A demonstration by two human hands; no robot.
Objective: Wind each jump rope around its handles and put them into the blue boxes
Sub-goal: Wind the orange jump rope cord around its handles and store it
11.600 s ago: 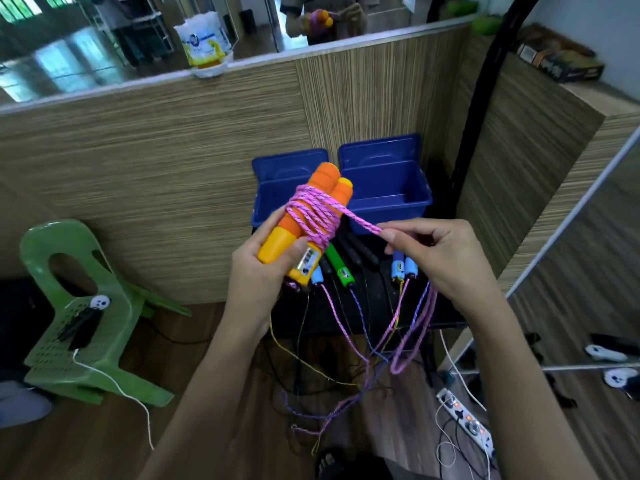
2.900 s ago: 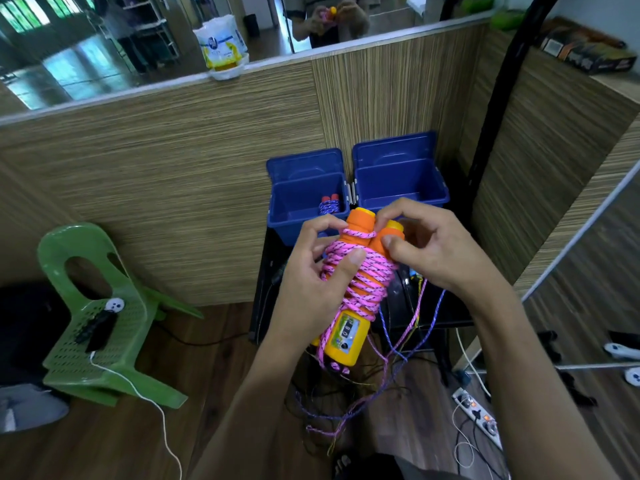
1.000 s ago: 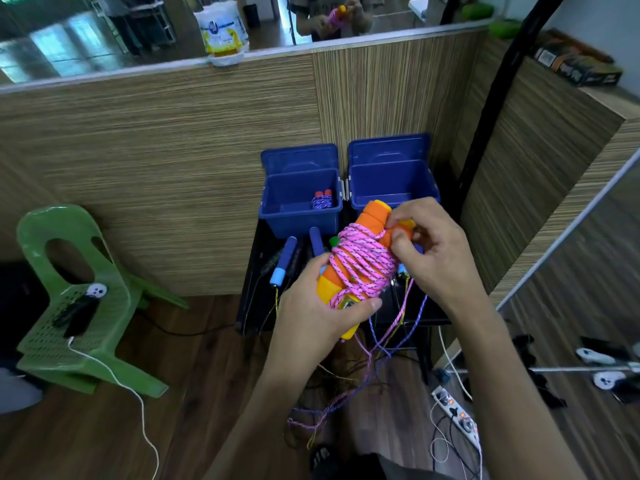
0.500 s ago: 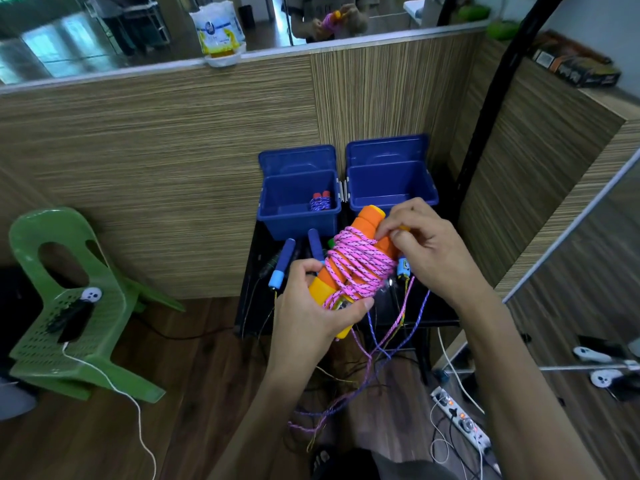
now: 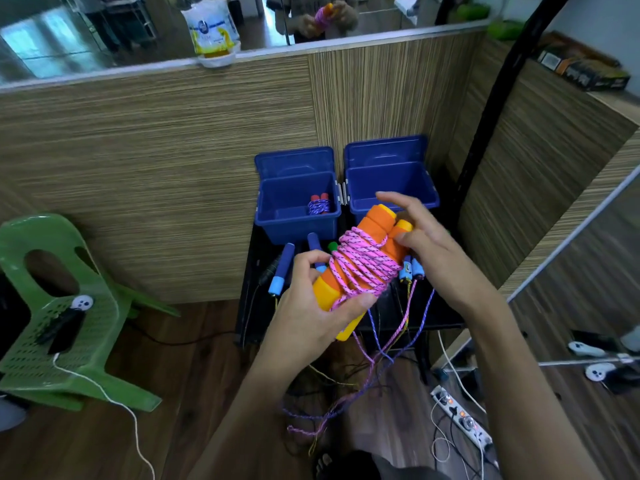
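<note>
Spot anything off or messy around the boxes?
Yes: loose cords from the unwound ropes hang off the black table's front edge and tangle on the floor. The wound pink rope in the left hand looks tidy; one wound rope sits in the left blue box.

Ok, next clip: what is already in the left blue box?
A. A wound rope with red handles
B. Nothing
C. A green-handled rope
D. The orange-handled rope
A: a small bundle with red handle ends and purple cord lies in the left box, against its right wall, while the orange rope is held in the left hand in front of the boxes.
</note>
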